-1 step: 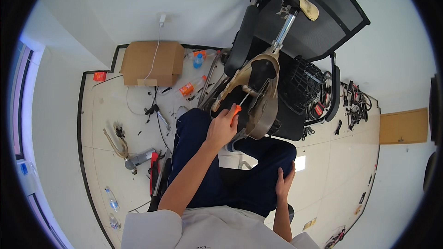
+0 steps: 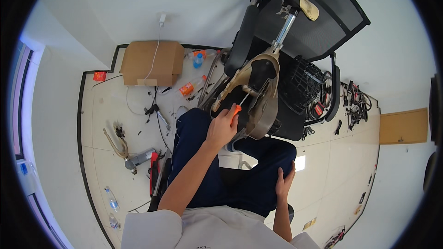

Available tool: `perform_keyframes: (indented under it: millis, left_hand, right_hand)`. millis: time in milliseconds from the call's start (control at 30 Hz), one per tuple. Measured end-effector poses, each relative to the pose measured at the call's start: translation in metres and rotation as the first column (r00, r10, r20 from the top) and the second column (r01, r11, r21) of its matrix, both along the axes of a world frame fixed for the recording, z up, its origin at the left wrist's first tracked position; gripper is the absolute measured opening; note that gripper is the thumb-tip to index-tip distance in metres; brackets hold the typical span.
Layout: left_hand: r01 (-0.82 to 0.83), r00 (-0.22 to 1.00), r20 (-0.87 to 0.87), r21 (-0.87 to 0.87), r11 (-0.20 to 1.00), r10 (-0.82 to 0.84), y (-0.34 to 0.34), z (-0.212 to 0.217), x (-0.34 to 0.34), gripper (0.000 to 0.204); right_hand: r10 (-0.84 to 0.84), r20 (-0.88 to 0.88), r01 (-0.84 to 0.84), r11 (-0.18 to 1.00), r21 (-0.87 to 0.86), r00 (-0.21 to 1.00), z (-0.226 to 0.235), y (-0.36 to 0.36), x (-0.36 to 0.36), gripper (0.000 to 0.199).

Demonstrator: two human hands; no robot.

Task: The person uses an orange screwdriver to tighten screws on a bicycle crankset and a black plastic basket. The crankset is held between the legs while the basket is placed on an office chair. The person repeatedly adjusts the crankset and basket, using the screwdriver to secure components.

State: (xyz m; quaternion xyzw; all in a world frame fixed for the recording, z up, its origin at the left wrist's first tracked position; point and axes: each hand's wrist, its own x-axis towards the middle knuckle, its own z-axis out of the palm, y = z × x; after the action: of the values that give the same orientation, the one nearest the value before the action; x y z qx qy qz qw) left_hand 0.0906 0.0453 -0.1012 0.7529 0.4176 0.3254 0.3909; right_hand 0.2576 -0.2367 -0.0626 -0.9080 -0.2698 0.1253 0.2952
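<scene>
From the head view, the left hand (image 2: 222,129) grips an orange-handled screwdriver (image 2: 240,103) (its shaft inside the tan prosthetic leg socket (image 2: 258,92) propped before the knees), while the right hand (image 2: 284,182) rests, fingers loosely curled, on the thigh.

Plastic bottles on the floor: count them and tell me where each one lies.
4 that I can make out: a blue-capped bottle and an orange-labelled bottle beside the cardboard box, plus two clear bottles near the lower-left wall. Clutter may hide more.
</scene>
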Motion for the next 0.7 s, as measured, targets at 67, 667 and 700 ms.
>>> perform_keyframes:
  millis: [67,667,700]
  left_hand:
    - [0.003,1.000,-0.006,-0.002,1.000,-0.003,0.002,0.002,0.000,0.038]
    - [0.710,0.615,0.542,-0.697,-0.102,0.573,0.043,0.002,-0.005,0.033]
    - [0.472,0.797,0.534,-0.842,0.260,0.283,0.041,0.003,-0.003,0.033]
  right_hand:
    - [-0.005,0.000,0.005,1.000,-0.004,1.000,0.001,0.001,-0.001,0.064]
    - [-0.001,0.007,0.001,1.000,0.013,1.000,-0.003,0.000,0.001,0.064]
    - [-0.001,0.005,0.001,1.000,0.012,1.000,-0.002,0.002,0.000,0.064]
